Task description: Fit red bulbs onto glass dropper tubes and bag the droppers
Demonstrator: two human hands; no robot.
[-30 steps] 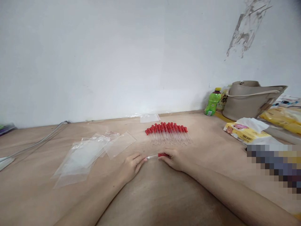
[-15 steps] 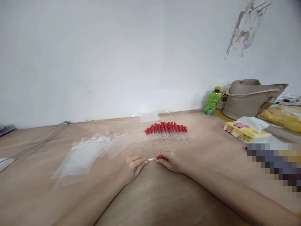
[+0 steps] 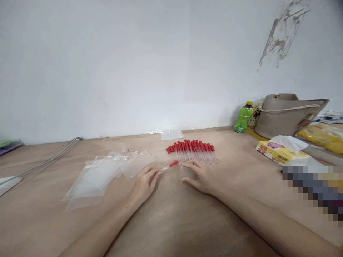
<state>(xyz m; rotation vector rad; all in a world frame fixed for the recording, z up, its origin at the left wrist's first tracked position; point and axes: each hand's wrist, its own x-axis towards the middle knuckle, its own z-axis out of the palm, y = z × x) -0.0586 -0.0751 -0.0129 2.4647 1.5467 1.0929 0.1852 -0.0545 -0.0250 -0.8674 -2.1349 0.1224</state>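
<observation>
My left hand (image 3: 147, 181) pinches the clear end of a glass dropper (image 3: 173, 163), whose red rubber bulb points up and to the right. My right hand (image 3: 200, 177) is just right of the bulb, thumb and fingers apart, with nothing between them. Beyond the hands lies a row of similar droppers (image 3: 190, 146), side by side, red bulbs toward the wall and clear tubes toward me. Several clear zip bags (image 3: 93, 180) overlap on the table, left of my left hand.
A single bag (image 3: 172, 135) lies by the wall behind the row. On the right are a green bottle (image 3: 244, 117), a grey-beige handbag (image 3: 284, 119) and a yellow tissue box (image 3: 280, 151). A grey cable (image 3: 56, 155) crosses the table (image 3: 171, 221) at the left.
My right hand has let go of the red bulb and its fingers have spread. The dropper, still in my left hand, has tilted with its bulb up and away from me.
</observation>
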